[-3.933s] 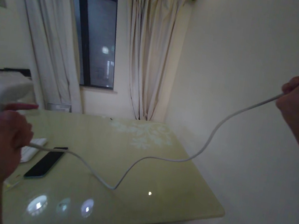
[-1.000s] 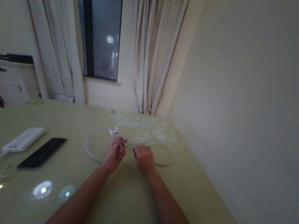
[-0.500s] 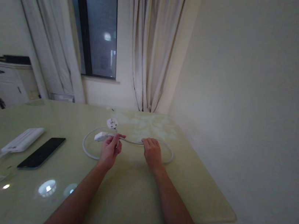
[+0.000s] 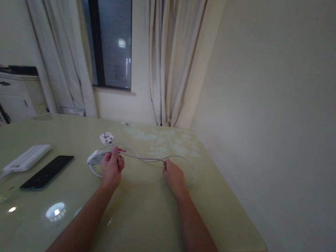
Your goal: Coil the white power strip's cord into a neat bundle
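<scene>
A white power cord (image 4: 143,158) stretches between my hands over the table, with a loop of it curving out past the right hand. My left hand (image 4: 112,167) is closed on the cord, right beside a white block (image 4: 96,157) that looks like a power strip or adapter end. Just beyond that block lies a white plug (image 4: 106,138) with its pins showing. My right hand (image 4: 174,175) pinches the cord between thumb and fingers. Part of the cord is hidden behind the left hand.
To the left lie a black phone (image 4: 47,172) and a white power bank (image 4: 27,158) with a thin cable running off the near left. The pale green glossy table (image 4: 142,218) meets the wall on the right. A curtain (image 4: 172,60) and window stand behind.
My left hand has moved left with the white block, and the plug has shifted left too. The right hand now pinches the cord, with the stretch between the hands longer and straighter.
</scene>
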The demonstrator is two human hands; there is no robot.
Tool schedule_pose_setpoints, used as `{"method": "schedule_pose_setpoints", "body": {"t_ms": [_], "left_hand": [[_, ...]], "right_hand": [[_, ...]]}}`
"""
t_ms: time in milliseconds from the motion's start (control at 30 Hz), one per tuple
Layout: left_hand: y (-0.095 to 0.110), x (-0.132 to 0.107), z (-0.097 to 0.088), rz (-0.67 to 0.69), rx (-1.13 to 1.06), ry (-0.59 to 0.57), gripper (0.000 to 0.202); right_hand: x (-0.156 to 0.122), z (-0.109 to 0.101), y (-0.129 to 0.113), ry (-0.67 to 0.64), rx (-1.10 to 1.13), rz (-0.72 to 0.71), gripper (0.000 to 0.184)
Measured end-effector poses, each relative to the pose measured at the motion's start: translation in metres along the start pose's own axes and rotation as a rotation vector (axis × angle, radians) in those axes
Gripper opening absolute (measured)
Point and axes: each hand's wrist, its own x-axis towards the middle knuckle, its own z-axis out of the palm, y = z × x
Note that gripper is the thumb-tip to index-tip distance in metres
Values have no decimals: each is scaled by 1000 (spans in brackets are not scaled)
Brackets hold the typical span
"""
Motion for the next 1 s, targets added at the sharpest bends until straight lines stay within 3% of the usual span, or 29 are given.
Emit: {"method": "schedule_pose_setpoints", "body": {"t_ms": [100, 200, 300, 433, 533, 667, 767, 900, 1000], "left_hand": [[0, 2, -1, 59, 1, 56, 44], [-3, -1, -2, 65, 73, 30, 43], [-12, -10, -1, -46, 193, -134, 45], [-29, -27, 3, -283, 385, -351, 57], [-37, -34, 7, -355, 474, -385, 62], [-39, -34, 6, -333, 519, -415, 63], [-40, -34, 4, -312, 566, -511, 63], [-44, -38, 3, -298, 679, -672, 59], [-47, -38, 2, -278, 684, -693, 55]], "right_hand": [[-1, 0, 1, -72, -21, 51, 19], [1, -5, 10, -9, 0, 152, 24], [4, -10, 33, 77, 40, 286, 31], [6, -13, 54, 129, 84, 338, 40], [5, -9, 34, 213, 355, 250, 32], [-3, 3, -21, 141, 948, -115, 45], [-9, 10, -43, 154, 1029, -126, 41], [-13, 11, -38, 98, 1046, -105, 35], [-13, 9, -37, 90, 1137, -105, 34]]}}
